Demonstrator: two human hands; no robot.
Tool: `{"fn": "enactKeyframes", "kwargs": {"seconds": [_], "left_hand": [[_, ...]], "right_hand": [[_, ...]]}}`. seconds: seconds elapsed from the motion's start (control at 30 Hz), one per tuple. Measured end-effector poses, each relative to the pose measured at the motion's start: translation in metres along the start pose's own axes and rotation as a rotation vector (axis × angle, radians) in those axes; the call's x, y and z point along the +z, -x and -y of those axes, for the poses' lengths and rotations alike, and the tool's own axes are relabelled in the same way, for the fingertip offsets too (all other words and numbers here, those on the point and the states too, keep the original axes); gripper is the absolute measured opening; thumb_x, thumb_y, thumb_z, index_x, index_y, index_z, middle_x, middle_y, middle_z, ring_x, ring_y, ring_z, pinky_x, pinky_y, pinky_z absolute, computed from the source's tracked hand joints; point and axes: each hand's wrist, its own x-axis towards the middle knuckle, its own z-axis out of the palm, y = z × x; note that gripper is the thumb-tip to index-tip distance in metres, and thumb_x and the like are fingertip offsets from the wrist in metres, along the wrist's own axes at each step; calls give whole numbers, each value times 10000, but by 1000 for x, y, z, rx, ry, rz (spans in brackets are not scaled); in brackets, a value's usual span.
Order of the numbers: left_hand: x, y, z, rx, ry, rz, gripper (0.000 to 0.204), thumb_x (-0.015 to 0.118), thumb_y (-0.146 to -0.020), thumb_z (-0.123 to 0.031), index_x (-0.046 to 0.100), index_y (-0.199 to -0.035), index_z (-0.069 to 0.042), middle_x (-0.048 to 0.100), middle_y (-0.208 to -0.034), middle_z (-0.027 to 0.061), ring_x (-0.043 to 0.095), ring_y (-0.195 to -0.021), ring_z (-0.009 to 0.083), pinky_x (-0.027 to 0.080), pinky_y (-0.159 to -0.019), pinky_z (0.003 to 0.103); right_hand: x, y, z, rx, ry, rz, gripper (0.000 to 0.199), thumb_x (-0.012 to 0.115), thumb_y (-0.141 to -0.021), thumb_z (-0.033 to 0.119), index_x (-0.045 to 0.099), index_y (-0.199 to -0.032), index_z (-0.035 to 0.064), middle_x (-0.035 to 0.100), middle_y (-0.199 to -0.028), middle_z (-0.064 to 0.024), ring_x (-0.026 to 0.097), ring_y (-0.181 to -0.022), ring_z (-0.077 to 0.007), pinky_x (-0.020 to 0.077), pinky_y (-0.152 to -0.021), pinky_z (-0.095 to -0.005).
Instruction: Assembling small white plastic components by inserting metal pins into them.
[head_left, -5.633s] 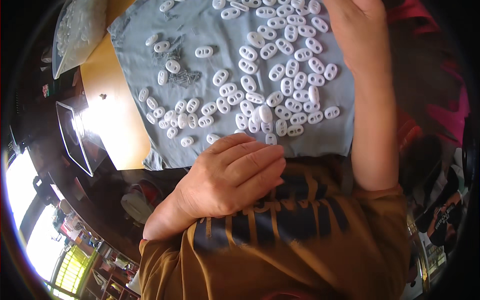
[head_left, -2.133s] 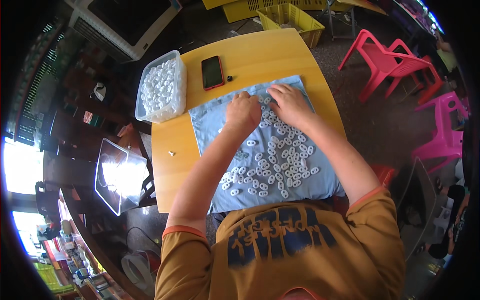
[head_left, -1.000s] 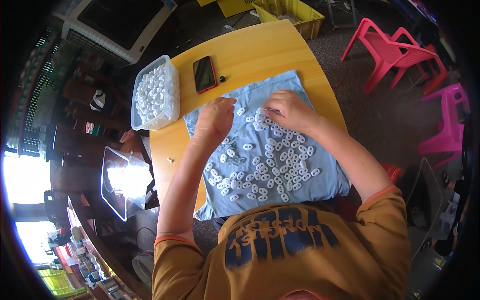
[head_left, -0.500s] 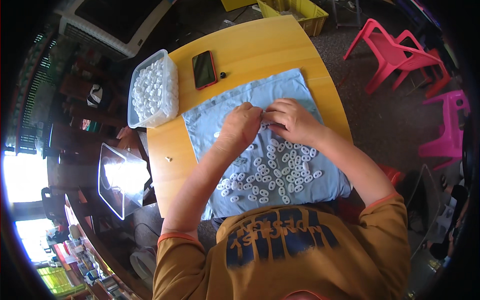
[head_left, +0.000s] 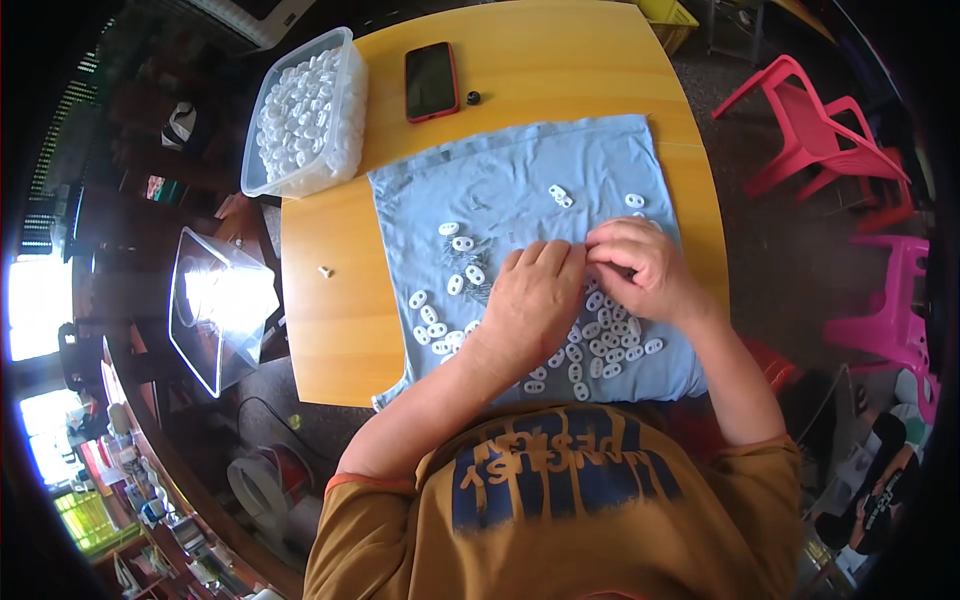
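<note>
My left hand and my right hand meet over the right half of a light blue cloth. Both have fingertips pinched together, and whatever lies between them is too small and covered to name. Around and under the hands are many white oval plastic pieces with two holes each; a cluster lies just below my right hand. Left of my left hand, a few more ovals rest beside a scatter of thin dark metal pins or wires. Two touching ovals lie farther up the cloth.
A clear plastic tub full of white pieces stands at the table's far left. Nearby lie a phone in a red case and a small black knob. A small white piece sits on the wooden table. Pink chairs stand at right.
The view has shifted. My two hands, still together, have come nearer my body and a little right over the cloth, uncovering white ovals on its far part.
</note>
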Motion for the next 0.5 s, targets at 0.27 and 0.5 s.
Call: {"fn": "enactKeyframes", "kwargs": {"seconds": [0.27,0.5], "left_hand": [[-1,29,-7,99,31,-78,359,546,-740,-105,515,-1082,-1,548,-1044,115,542,-969,266,420,-832,361],[-1,37,-8,161,60,-49,401,644,-693,-92,539,-1075,-30,566,-1068,121,542,-989,297,416,-860,407]], "right_hand": [[-12,3,16,122,-143,165,116,655,-694,27,629,-807,24,635,-874,-107,607,-850,-272,474,-765,-347],[4,-31,2,38,174,-84,121,624,-723,48,616,-842,32,608,-872,-95,578,-820,-269,452,-745,-367]]}}
